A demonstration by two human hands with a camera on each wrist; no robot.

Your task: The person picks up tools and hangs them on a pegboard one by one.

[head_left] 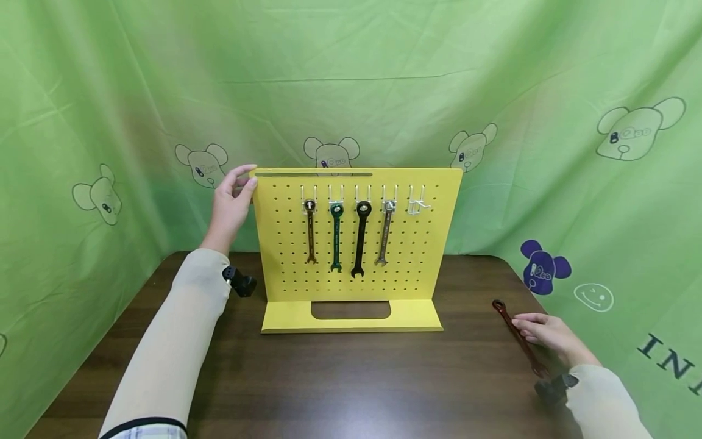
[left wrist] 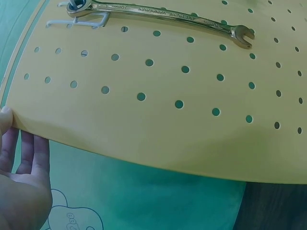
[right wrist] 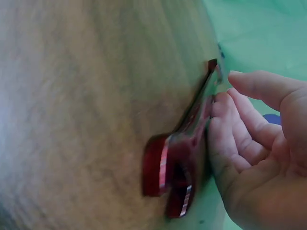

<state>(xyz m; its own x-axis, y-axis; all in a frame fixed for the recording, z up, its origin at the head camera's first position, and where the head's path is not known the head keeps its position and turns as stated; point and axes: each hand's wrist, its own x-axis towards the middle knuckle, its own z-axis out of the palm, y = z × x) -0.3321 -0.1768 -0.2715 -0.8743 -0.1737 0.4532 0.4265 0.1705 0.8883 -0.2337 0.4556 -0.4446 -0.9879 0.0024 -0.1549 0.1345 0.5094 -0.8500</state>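
A yellow pegboard point(head_left: 351, 286) stands upright on its base. My left hand point(head_left: 230, 204) holds its upper left corner, thumb in front and fingers behind the edge; the left wrist view shows the hand point(left wrist: 26, 182) there too. On the board's hooks hang a bronze wrench point(head_left: 311, 235), a green wrench point(head_left: 337, 241), a black wrench point(head_left: 360, 241) and a silver wrench point(head_left: 385, 235). Over at the right, my right hand point(head_left: 548, 335) pinches a red wrench point(head_left: 521, 342) by its shaft, close over the table. Its open end point(right wrist: 165, 163) points toward the wrist camera.
A bare white hook point(head_left: 418, 204) is fixed at the board's upper right. The brown wooden table point(head_left: 340, 384) carries the board, and a green curtain point(head_left: 351, 73) with printed cartoon heads surrounds its back and sides.
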